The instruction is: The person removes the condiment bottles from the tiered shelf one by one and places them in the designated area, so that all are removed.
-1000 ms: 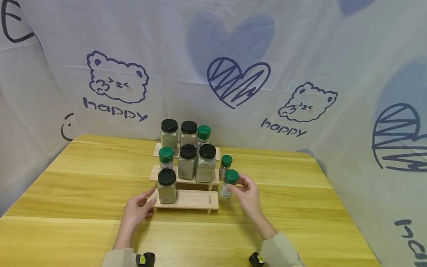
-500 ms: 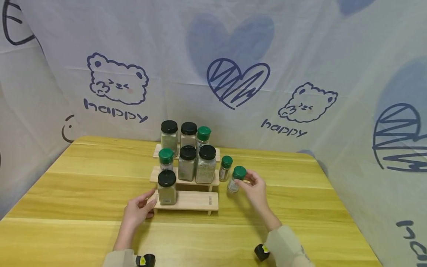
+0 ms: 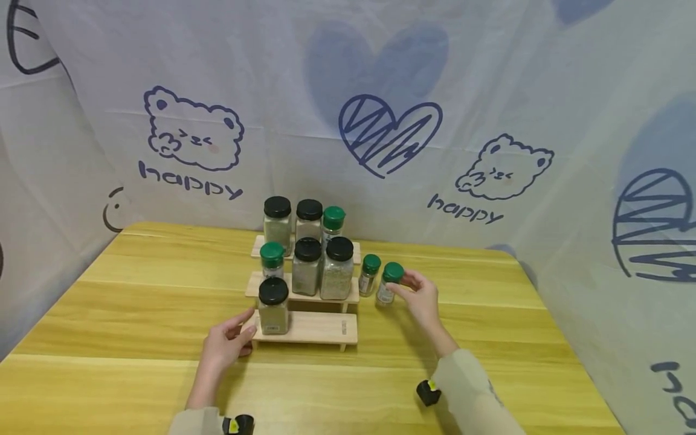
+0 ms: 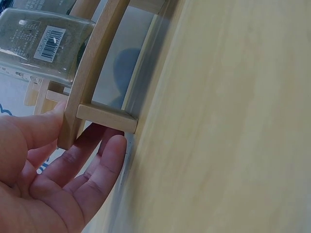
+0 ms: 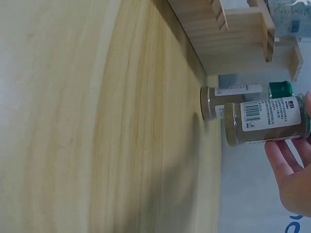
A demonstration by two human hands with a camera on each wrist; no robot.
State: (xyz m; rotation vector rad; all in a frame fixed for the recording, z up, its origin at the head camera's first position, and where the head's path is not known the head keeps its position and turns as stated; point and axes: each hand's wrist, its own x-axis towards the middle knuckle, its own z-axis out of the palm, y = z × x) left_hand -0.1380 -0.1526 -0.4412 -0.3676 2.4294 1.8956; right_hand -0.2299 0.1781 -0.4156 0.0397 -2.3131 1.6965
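A three-step wooden spice rack (image 3: 321,329) stands on the table. My left hand (image 3: 223,345) grips the left end of its lowest step, thumb above and fingers beneath, as the left wrist view shows. Beside that hand, a black-lidded spice jar (image 3: 273,314) stands on the same step. To the right of the rack, my right hand (image 3: 423,300) holds a small green-lidded spice jar (image 5: 265,121) by its upper part. In the right wrist view the base of this jar hangs clear of the table. A second green-lidded jar (image 3: 368,279) stands on the table between it and the rack.
On the middle step are a green-lidded jar (image 3: 272,260) and two black-lidded jars, one of them a large jar (image 3: 337,272) at the right. The top step bears two black-lidded jars and a green-lidded one (image 3: 333,220). Behind the table (image 3: 478,338) hangs a printed cloth (image 3: 304,157).
My right hand has carried the green-lidded jar right and back, away from the lowest step to beside the other green-lidded jar. My left hand has kept its grip on the rack.
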